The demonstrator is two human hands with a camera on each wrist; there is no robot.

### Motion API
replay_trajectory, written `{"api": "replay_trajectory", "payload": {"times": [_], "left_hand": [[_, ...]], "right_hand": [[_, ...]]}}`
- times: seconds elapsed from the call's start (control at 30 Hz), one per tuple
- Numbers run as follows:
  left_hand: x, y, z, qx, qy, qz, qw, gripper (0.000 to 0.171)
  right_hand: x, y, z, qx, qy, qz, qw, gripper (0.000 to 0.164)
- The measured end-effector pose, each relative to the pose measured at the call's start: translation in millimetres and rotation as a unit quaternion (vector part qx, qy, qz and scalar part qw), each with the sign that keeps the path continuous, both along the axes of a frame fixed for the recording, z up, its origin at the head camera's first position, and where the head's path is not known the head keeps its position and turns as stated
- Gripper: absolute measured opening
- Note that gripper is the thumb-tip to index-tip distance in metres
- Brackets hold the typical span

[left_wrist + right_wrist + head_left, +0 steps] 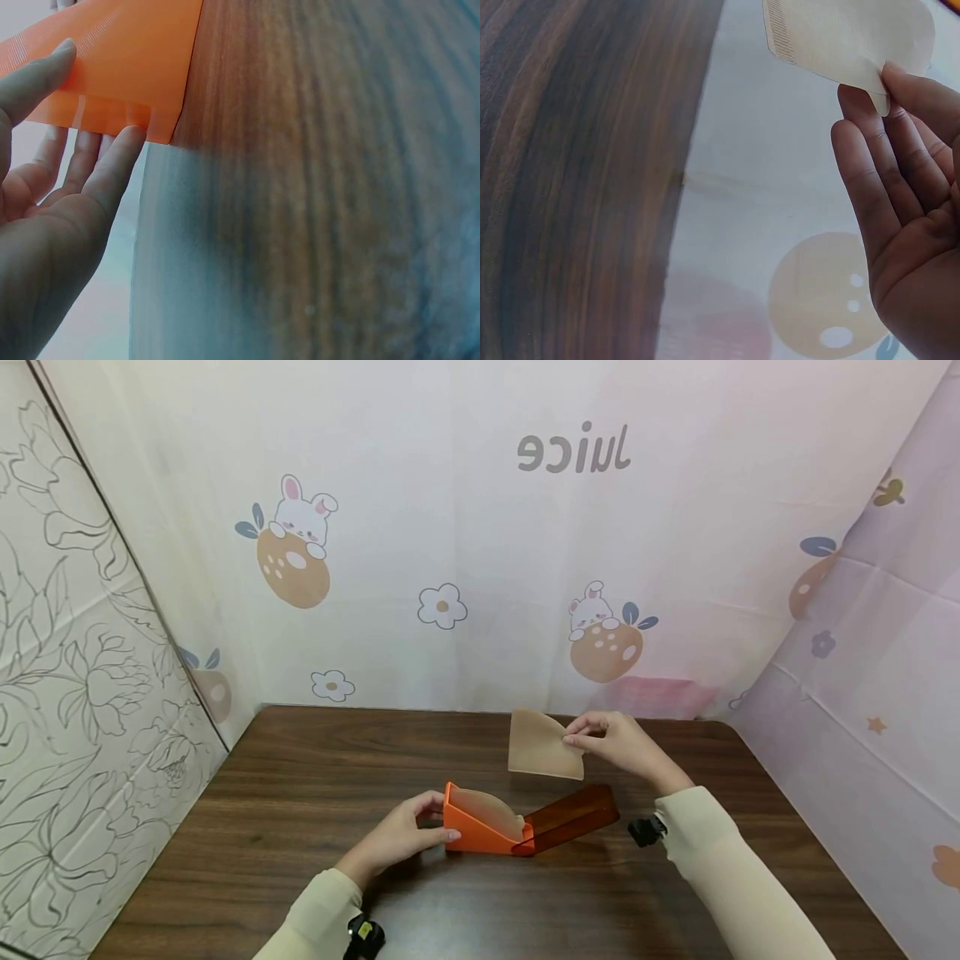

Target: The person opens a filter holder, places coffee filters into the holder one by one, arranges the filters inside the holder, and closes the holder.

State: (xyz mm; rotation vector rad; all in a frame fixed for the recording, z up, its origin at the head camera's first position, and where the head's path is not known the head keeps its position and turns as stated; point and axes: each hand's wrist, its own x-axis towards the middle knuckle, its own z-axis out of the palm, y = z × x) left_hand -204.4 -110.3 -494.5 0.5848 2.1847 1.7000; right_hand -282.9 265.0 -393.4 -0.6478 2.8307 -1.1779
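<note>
An orange coffee filter holder [472,833] stands on the table, with tan paper filters [487,808] showing in its open top. Its translucent brown lid [576,815] is swung out to the right. My left hand [401,832] grips the holder's left end, thumb on the near side wall; in the left wrist view the fingers touch the orange end wall [142,67]. Above and behind the lid, my right hand [621,745] pinches one tan coffee filter [538,745] by its right corner between thumb and fingers. A crimped seam shows along this filter's edge [781,34] in the right wrist view.
The dark wood-grain table [300,777] ends at a printed curtain [390,527] behind it. Patterned panels close in the left and right sides. Each sleeve carries a small black wrist camera [647,830] near the cuff.
</note>
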Motion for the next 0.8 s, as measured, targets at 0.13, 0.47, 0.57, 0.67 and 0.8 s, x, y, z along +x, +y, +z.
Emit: {"api": "replay_trajectory", "payload": {"times": [0.13,0.47,0.57,0.67,0.8], "left_hand": [[-0.8,-0.1,-0.7,-0.005,0.006,0.001,1.0000,0.038],[-0.3,0.1,0.2,-0.010,0.009,0.003,0.9999,0.037],[0.1,0.5,0.5,-0.011,0.008,0.004,0.9999,0.037],[0.4,0.7,0.7,-0.013,0.007,0.004,0.9999,0.037],[1.3,0.5,2.3,-0.012,0.005,0.005,0.9999,0.038]], "right_hand": [[4.2,-1.4,5.5,-0.001,0.013,0.005,1.000,0.017],[12.1,-4.2,13.9,-0.005,0.032,0.017,0.999,0.011],[13.9,-5.9,15.8,-0.010,0.038,0.025,0.999,0.010],[16.5,-8.0,18.2,-0.016,0.042,0.037,0.998,0.010],[20.8,-11.4,22.3,-0.023,0.034,0.045,0.998,0.010]]}}
